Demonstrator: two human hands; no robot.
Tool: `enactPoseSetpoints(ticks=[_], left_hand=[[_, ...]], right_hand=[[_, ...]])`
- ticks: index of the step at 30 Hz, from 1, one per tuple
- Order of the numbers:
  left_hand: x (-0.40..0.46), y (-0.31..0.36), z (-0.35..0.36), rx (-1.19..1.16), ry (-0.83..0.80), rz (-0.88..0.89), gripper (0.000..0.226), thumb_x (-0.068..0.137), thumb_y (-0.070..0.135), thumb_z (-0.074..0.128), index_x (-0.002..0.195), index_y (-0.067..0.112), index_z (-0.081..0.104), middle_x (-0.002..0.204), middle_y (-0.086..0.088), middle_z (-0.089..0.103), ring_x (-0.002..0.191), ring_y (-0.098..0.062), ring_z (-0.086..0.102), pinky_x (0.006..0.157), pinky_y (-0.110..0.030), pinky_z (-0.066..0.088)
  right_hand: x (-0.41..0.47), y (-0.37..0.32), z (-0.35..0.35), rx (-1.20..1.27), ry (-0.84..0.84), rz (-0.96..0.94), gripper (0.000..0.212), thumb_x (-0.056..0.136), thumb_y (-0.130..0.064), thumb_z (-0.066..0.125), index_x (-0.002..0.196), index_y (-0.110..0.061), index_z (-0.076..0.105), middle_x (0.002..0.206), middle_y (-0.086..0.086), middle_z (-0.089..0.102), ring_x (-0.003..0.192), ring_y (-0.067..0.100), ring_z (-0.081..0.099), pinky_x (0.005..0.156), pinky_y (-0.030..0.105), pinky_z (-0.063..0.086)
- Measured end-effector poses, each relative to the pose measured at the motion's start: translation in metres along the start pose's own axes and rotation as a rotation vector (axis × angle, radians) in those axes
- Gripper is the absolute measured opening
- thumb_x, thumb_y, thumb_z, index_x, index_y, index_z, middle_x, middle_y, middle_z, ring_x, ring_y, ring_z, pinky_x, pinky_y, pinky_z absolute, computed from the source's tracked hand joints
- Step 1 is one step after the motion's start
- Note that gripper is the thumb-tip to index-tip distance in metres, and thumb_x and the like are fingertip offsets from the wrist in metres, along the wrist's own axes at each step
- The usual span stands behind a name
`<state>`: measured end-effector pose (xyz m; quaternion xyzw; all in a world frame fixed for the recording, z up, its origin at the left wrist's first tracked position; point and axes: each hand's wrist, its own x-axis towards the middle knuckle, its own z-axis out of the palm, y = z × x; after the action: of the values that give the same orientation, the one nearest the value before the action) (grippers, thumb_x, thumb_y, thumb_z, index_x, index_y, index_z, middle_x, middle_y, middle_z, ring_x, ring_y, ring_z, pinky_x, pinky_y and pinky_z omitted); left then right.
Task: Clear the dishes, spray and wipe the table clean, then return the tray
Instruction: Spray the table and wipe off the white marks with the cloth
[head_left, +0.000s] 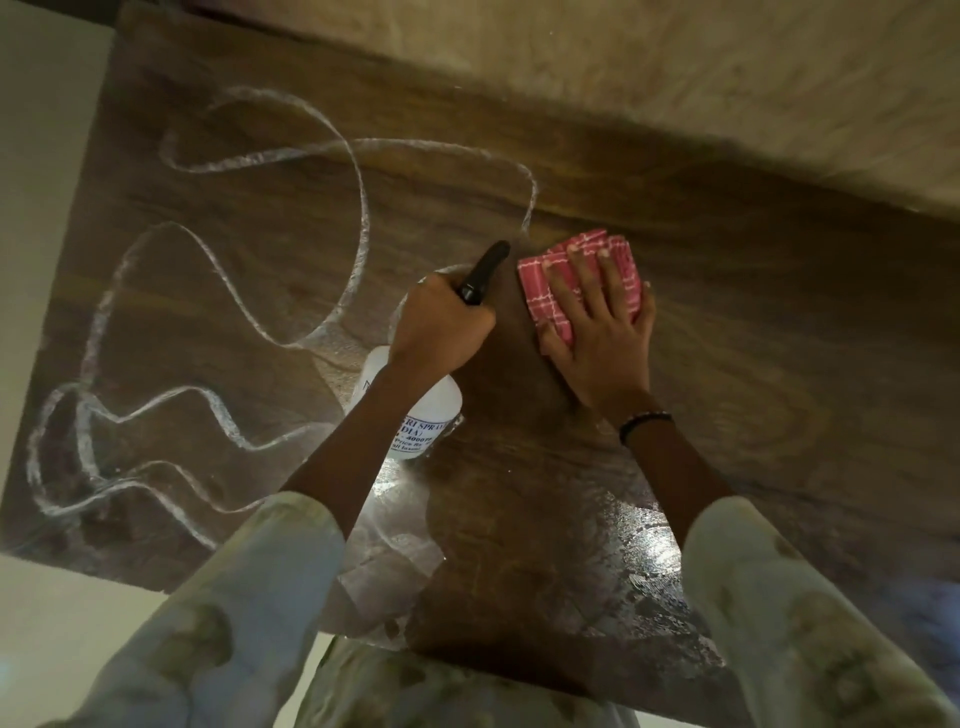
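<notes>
1. Head view: the left hand (441, 325) has its fingers wrapped around the black head of a white spray bottle (415, 415) standing on the wooden bench (753, 312).
2. The right hand (597, 332), fingers spread flat, presses a folded pink checked cloth (543, 283) onto the bench (looping wet spray trails (358, 218) lie to the left).

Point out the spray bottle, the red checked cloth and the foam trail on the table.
spray bottle (415, 415), head view, on its white labelled body.
red checked cloth (540, 278), head view, on the bare corner left of the fingers.
foam trail (358, 228), head view, on the white looping line left of the hands.
</notes>
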<state>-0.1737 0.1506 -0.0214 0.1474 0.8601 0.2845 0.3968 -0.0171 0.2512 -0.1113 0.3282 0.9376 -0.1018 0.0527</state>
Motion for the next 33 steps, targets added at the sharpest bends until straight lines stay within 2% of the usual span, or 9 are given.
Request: enactPoseSetpoints(ticks=[3, 6, 12, 15, 19, 22, 28, 30, 33], left_hand=[[0.010, 0.007, -0.004, 0.007, -0.074, 0.016, 0.016, 0.081, 0.017, 0.061, 0.068, 0.024, 0.054, 0.061, 0.001, 0.055, 0.058, -0.015, 0.055, 0.061, -0.030, 0.047], [0.015, 0.014, -0.006, 0.018, -0.129, 0.067, 0.009, 0.084, 0.017, 0.059, 0.076, 0.022, 0.057, 0.061, 0.001, 0.053, 0.058, -0.014, 0.053, 0.057, -0.027, 0.042], [0.032, 0.019, -0.014, 0.021, -0.012, 0.017, 0.008, 0.078, 0.015, 0.061, 0.085, 0.013, 0.062, 0.063, 0.000, 0.054, 0.059, -0.013, 0.052, 0.052, -0.025, 0.039], [0.037, 0.016, -0.020, 0.018, -0.041, 0.057, 0.013, 0.081, 0.017, 0.060, 0.091, 0.010, 0.063, 0.062, 0.000, 0.052, 0.057, -0.011, 0.050, 0.051, -0.024, 0.039], [0.043, 0.010, -0.026, -0.007, -0.018, 0.056, 0.009, 0.082, 0.019, 0.060, 0.087, 0.012, 0.060, 0.062, 0.000, 0.051, 0.061, -0.019, 0.055, 0.063, -0.034, 0.050], [0.044, 0.007, -0.034, -0.017, -0.011, 0.051, 0.004, 0.081, 0.020, 0.062, 0.079, 0.020, 0.058, 0.064, -0.002, 0.054, 0.074, -0.030, 0.062, 0.076, -0.045, 0.056], [0.042, 0.002, -0.050, -0.055, -0.030, 0.026, 0.021, 0.084, 0.015, 0.059, 0.065, 0.022, 0.052, 0.057, 0.000, 0.050, 0.057, -0.016, 0.051, 0.062, -0.030, 0.044], [0.044, -0.001, -0.056, -0.072, -0.013, 0.021, 0.022, 0.086, 0.015, 0.059, 0.066, 0.023, 0.051, 0.057, 0.000, 0.050, 0.054, -0.013, 0.049, 0.055, -0.025, 0.039], [0.047, -0.005, -0.067, -0.083, -0.020, 0.019, 0.008, 0.086, 0.014, 0.059, 0.079, 0.018, 0.057, 0.060, -0.001, 0.051, 0.055, -0.013, 0.049, 0.051, -0.024, 0.037]], right_hand=[[0.005, 0.004, 0.000, -0.005, 0.010, -0.014, 0.061, 0.092, -0.056, 0.030, 0.148, -0.032, 0.028, 0.158, 0.000, 0.024, 0.147, 0.026, 0.016, 0.111, 0.063, 0.012], [0.018, 0.008, -0.003, 0.009, 0.007, -0.008, 0.063, 0.091, -0.056, 0.030, 0.148, -0.031, 0.028, 0.158, 0.001, 0.024, 0.147, 0.026, 0.015, 0.111, 0.063, 0.010], [0.063, 0.021, -0.017, 0.015, -0.023, 0.020, 0.066, 0.090, -0.060, 0.021, 0.150, -0.032, 0.023, 0.160, 0.001, 0.016, 0.148, 0.025, 0.008, 0.112, 0.064, 0.005], [0.095, 0.020, -0.022, 0.030, -0.017, 0.074, 0.068, 0.089, -0.060, 0.020, 0.151, -0.032, 0.021, 0.161, 0.000, 0.012, 0.148, 0.025, 0.006, 0.111, 0.065, 0.004], [0.137, -0.008, -0.022, 0.044, -0.022, 0.127, 0.066, 0.091, -0.054, 0.027, 0.151, -0.031, 0.017, 0.161, 0.002, 0.009, 0.148, 0.029, 0.004, 0.111, 0.067, 0.001], [0.145, -0.040, -0.017, 0.029, -0.005, 0.034, 0.062, 0.093, -0.051, 0.032, 0.150, -0.029, 0.022, 0.160, 0.004, 0.014, 0.148, 0.029, 0.007, 0.110, 0.066, 0.000], [0.070, -0.033, -0.005, -0.053, -0.037, -0.277, 0.057, 0.095, -0.056, 0.026, 0.147, -0.032, 0.031, 0.157, 0.000, 0.026, 0.147, 0.026, 0.016, 0.114, 0.061, 0.006], [0.063, -0.009, -0.007, -0.078, -0.040, -0.263, 0.058, 0.094, -0.055, 0.027, 0.146, -0.032, 0.033, 0.156, 0.001, 0.029, 0.146, 0.025, 0.019, 0.113, 0.059, 0.009], [0.089, 0.000, -0.015, -0.031, -0.032, -0.099, 0.062, 0.091, -0.055, 0.026, 0.147, -0.030, 0.031, 0.157, 0.002, 0.026, 0.146, 0.025, 0.016, 0.111, 0.060, 0.008]])
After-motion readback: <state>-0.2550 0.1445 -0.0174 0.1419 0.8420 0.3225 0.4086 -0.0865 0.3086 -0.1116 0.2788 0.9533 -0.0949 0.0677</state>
